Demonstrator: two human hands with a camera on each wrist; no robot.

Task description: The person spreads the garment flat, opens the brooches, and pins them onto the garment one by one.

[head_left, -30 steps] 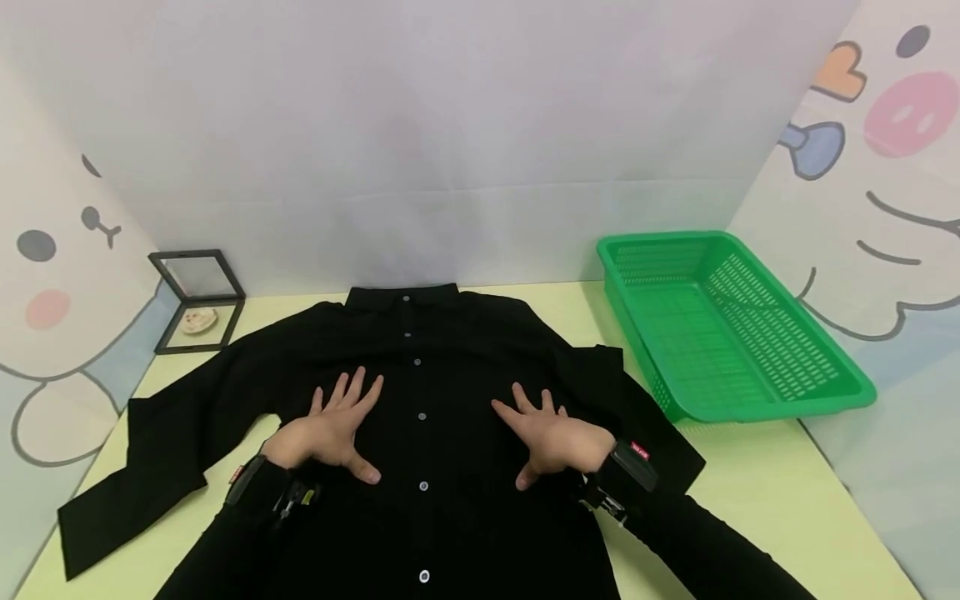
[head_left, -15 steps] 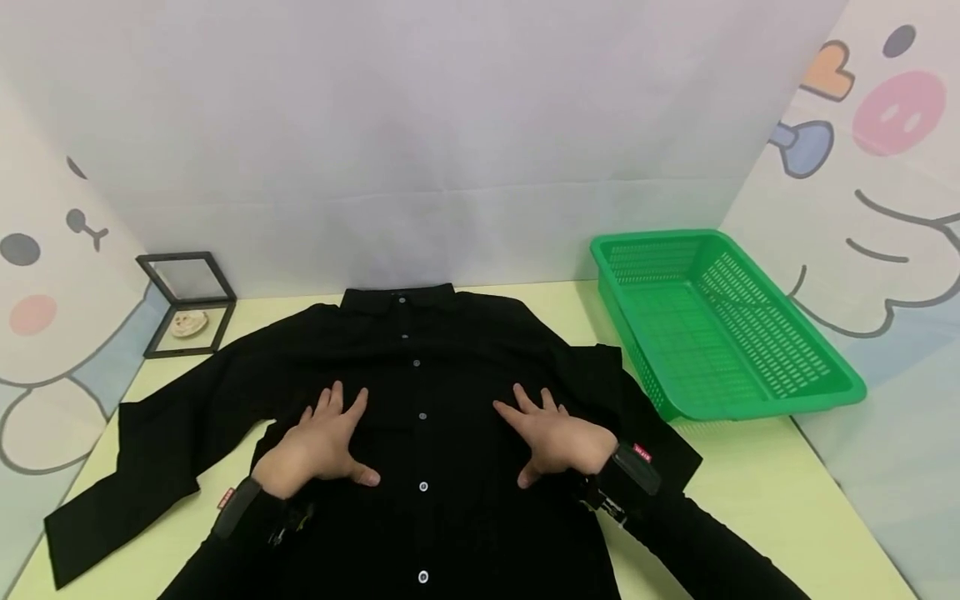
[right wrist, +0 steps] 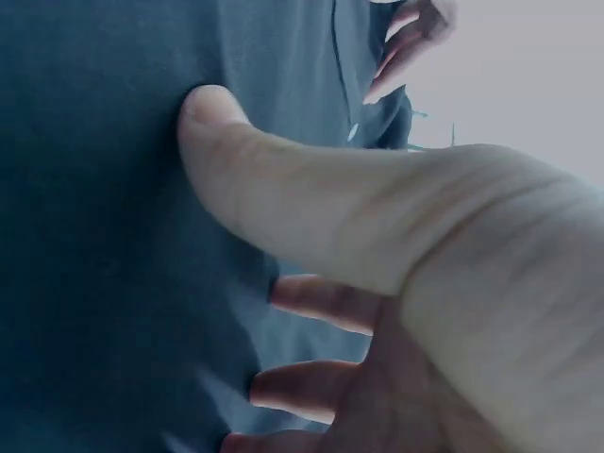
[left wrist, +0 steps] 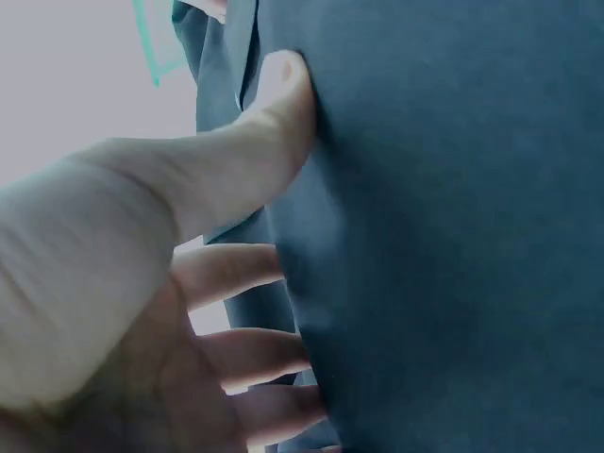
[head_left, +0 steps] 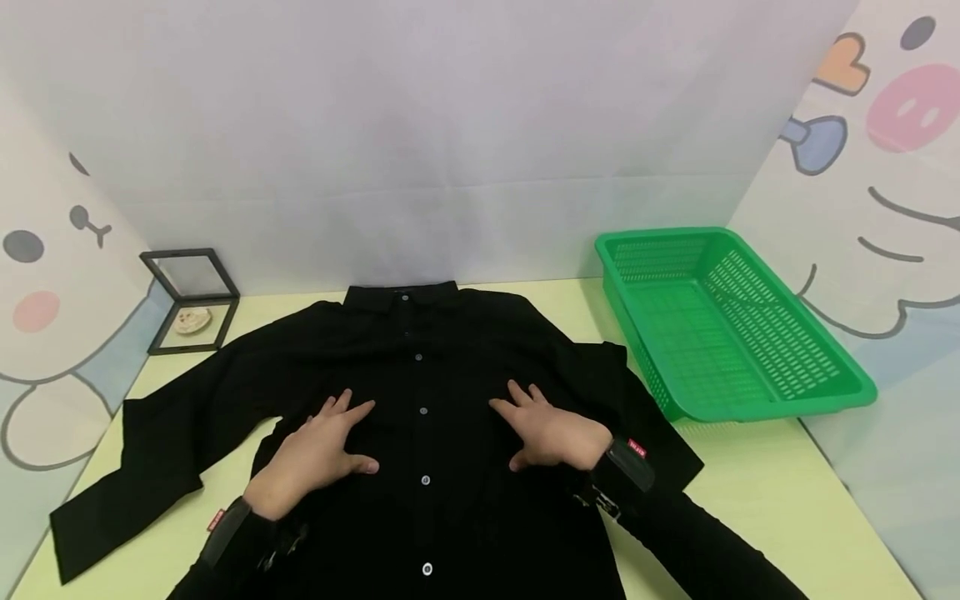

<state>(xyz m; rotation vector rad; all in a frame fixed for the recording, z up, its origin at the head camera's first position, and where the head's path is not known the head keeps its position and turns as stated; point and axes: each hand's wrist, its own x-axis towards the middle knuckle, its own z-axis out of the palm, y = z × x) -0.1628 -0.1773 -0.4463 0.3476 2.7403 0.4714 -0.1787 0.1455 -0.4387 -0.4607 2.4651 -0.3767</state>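
A black button-up shirt (head_left: 457, 358) lies spread front up, its collar toward the back wall. My left hand (head_left: 315, 458) touches its chest left of the button row, fingers spread and thumb pointing inward. To the right of the buttons, my right hand (head_left: 558, 433) touches the cloth in much the same way. In the left wrist view, the thumb (left wrist: 278, 113) and fingertips meet the fabric while the palm stays raised. The right wrist view likewise has the thumb (right wrist: 226, 151) and fingertips against the shirt. Neither hand grips anything.
A green plastic basket (head_left: 720, 350) stands at the back right, close to the shirt's right sleeve. At the back left is a black-framed clear case (head_left: 191, 296), opened, with a small round pale piece (head_left: 192, 320) inside. Printed cloth walls enclose the pale yellow table (head_left: 780, 500).
My left hand has slid slightly toward me and left over the shirt, its fingers now closer together. The right hand has barely moved. The shirt lies much as before.
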